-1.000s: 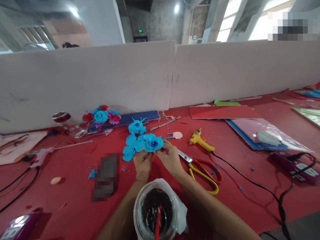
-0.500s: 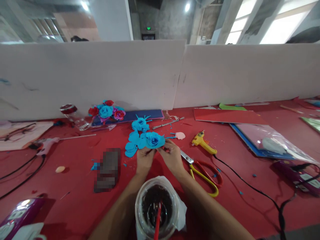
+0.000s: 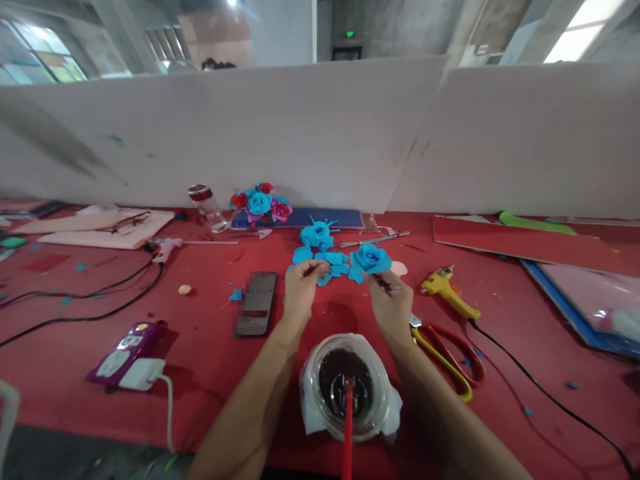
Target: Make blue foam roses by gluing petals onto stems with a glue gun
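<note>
Between eight and nine o'clock of the rose (image 3: 371, 259), our left hand (image 3: 301, 287) brings thumb and fingertips together at the edge of the blue petals (image 3: 337, 260); we cannot tell whether its grip has hold of one. The petals lie at nine o'clock on the surface (image 3: 340, 317). The rose is raised above the surface in our right hand (image 3: 393, 300), at five o'clock, whose grip is closed in a pinch on its underside. We do best to pinch it low, so the curled layers stay uncrushed, and to part single petals by their edges. We should mind the cup (image 3: 311, 383) near half past six, the scissors (image 3: 443, 361) between four and five, and the gun (image 3: 453, 293) past three, whose nozzle may be hot.

For writing, we read none: the strip (image 3: 129, 348) and phone (image 3: 263, 300) beyond our left hand, then the green sign (image 3: 351, 33) near twelve, show nothing legible.
</note>
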`<act>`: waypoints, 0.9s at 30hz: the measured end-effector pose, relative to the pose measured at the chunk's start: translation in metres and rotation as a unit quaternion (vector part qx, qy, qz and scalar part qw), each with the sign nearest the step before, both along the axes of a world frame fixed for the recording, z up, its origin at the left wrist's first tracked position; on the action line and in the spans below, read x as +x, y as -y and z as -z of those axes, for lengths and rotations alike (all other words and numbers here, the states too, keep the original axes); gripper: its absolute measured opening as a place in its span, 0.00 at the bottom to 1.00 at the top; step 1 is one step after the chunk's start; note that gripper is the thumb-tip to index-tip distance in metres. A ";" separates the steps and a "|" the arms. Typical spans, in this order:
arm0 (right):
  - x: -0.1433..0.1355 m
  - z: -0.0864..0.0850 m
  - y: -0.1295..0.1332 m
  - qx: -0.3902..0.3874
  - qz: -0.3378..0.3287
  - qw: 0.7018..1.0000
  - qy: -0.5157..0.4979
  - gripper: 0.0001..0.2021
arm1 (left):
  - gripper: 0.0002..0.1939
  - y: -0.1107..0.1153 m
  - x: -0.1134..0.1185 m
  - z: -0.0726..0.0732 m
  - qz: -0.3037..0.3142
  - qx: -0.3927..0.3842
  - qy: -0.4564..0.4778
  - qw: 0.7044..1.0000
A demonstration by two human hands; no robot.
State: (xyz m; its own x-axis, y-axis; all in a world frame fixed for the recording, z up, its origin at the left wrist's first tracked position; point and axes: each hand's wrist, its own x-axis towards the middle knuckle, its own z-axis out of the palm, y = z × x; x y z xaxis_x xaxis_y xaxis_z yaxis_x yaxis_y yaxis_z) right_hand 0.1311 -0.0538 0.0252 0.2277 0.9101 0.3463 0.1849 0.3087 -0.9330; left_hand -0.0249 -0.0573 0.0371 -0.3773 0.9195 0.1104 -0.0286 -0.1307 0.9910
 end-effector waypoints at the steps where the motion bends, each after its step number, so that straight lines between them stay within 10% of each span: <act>1: 0.000 0.000 0.000 0.000 0.000 1.000 0.002 0.11 | 0.09 0.002 -0.003 -0.004 0.007 0.003 -0.007 1.000; 9: -0.001 -0.002 0.002 -0.006 -0.015 1.000 -0.021 0.12 | 0.06 0.012 -0.003 0.016 0.013 0.034 -0.193 0.981; 16: 0.000 -0.002 0.001 -0.021 -0.022 0.999 -0.035 0.13 | 0.20 0.027 -0.098 0.006 -0.083 0.024 -0.369 0.926; 21: 0.001 -0.005 0.003 -0.020 -0.027 0.999 -0.037 0.13 | 0.24 0.038 -0.145 0.024 -0.077 -0.034 -0.546 0.834; 27: 0.001 -0.003 0.002 -0.022 -0.006 0.999 -0.042 0.13 | 0.26 0.043 -0.136 0.028 -0.042 -0.092 -0.646 0.757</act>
State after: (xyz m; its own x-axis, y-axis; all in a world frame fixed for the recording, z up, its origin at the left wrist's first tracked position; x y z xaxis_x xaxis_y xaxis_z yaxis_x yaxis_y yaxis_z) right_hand 0.1321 -0.0560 0.0279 0.2438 0.9266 0.2863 0.1025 0.2690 -0.9577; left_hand -0.1610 -0.1001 0.0090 -0.1225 0.9428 0.3101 0.9802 0.0660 0.1865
